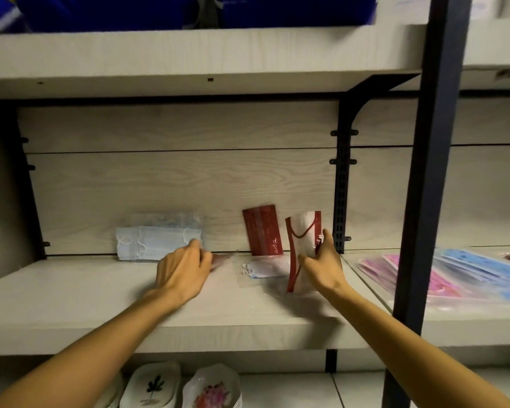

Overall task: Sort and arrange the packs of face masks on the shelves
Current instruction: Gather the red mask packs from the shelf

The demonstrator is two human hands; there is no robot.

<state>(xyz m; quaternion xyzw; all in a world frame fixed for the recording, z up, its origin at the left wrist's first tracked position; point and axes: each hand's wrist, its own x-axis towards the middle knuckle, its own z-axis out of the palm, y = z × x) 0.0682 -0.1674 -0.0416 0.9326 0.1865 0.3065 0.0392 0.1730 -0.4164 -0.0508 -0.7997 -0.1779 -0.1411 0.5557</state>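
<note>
On the middle shelf my right hand grips a clear pack with a dark red mask, held upright. Behind it a second dark red pack leans on the back panel. My left hand pinches the edge of a flat clear pack with red inside lying on the shelf. A stack of light blue mask packs leans on the back panel just beyond my left hand. Between my hands lies a flat pack of white and blue masks.
Pink and blue mask packs lie spread on the neighbouring shelf to the right, past a dark metal upright. A shelf board hangs close overhead with blue items on it. Decorated white dishes sit below.
</note>
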